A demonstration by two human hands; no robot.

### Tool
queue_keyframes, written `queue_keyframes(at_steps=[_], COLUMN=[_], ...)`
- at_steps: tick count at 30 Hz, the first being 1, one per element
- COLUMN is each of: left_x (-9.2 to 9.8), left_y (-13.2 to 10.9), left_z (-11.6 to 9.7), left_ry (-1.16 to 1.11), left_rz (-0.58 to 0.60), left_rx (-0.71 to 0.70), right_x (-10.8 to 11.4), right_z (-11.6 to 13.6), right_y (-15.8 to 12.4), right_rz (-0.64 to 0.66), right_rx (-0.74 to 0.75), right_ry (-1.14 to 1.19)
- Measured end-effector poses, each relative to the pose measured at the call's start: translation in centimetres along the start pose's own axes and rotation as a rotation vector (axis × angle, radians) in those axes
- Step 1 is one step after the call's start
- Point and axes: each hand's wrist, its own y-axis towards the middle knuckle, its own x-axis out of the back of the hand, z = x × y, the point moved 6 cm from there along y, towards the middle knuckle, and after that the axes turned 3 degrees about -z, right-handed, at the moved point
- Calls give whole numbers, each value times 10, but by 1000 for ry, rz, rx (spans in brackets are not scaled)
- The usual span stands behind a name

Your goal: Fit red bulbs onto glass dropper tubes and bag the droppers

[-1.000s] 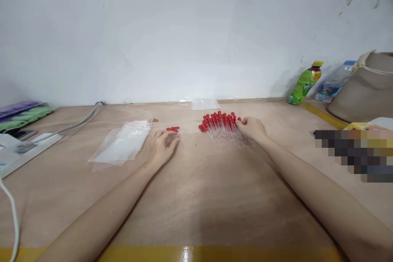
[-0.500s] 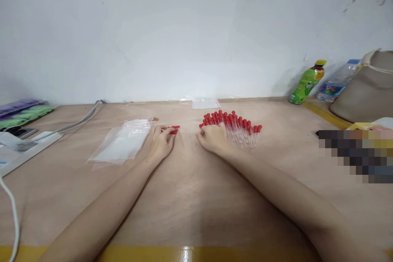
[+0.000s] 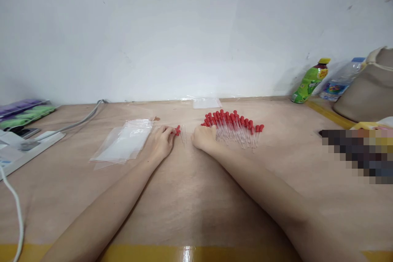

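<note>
My left hand (image 3: 162, 140) is closed around red rubber bulbs (image 3: 177, 130), whose number I cannot make out. Thin clear glass tubes (image 3: 183, 134) lie just to the right of its fingertips. My right hand (image 3: 204, 137) is closed, with its fingertips turned away and hidden, so what it holds does not show. Close beyond and right of it, a fanned pile of droppers with red bulbs (image 3: 235, 118) and clear tubes lies on the brown tabletop (image 3: 184, 196). Clear plastic bags (image 3: 123, 143) are stacked left of my left hand.
A green bottle (image 3: 310, 82), a clear bottle (image 3: 342, 80) and a beige bag (image 3: 365, 90) stand at the right rear. A small plastic bag (image 3: 206, 103) lies by the wall. At left are a grey cable (image 3: 82, 120) and purple and green packs (image 3: 24, 112).
My right hand has moved left, closer to the thin tubes between my hands. Fewer red bulbs show at my left fingertips. The view has shifted slightly.
</note>
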Motion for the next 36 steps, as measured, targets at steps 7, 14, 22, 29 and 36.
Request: queue_keyframes(at_steps=[7,14,22,29,36], left_x=[5,-9,-23,-6,-16], left_y=[-6,-25,-19,-24,-38], left_z=[-7,-55,-54,-65,-69], left_ry=[-81,-247,-288,-381,-533], left_rz=[-79,105,83,39,190], left_rx=[-31,-252,-214,-126,32], right_x=[24,21,15,27,33], right_z=[-22,-73,-82,-77,-73], right_y=[-36,-74,-82,-87,-94], right_rz=[-211,-312,-442,-407,-387], right_rx=[191,448,474,466,507], right_ry=[-21,104,126,215,298])
